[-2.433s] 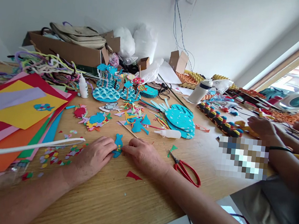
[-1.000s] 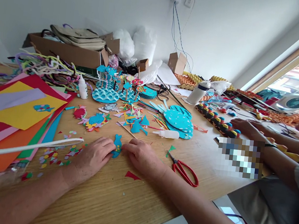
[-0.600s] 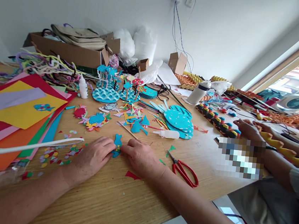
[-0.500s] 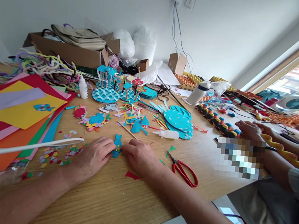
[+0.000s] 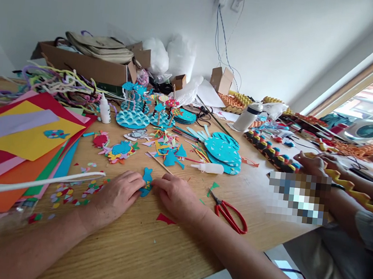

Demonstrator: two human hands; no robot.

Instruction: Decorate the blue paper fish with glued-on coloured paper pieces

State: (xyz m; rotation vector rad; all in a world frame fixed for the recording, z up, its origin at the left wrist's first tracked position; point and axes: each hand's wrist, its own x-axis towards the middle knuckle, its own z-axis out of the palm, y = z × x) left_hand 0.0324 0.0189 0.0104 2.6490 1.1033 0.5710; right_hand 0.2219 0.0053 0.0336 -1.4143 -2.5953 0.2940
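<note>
A small blue paper fish with a yellow patterned band lies on the wooden table, tail pointing away from me. My left hand has its fingers pressed together against the fish's left edge. On the other side, my right hand is curled with its fingertips at the right edge of the fish. Just beyond the right hand lies a thin wooden stick. Red-handled scissors rest to the right, blades partly apart. A red paper scrap sits beside my right wrist.
Coloured paper sheets are stacked on the left, with loose paper dots nearby. Paper scraps, a glue bottle and finished sea-scene models stand further back. At right, another person's hands work on a yellow strip.
My hands and the paper fish stay in nearly the same place. The other person's hands and yellow strip at right have shifted slightly.
</note>
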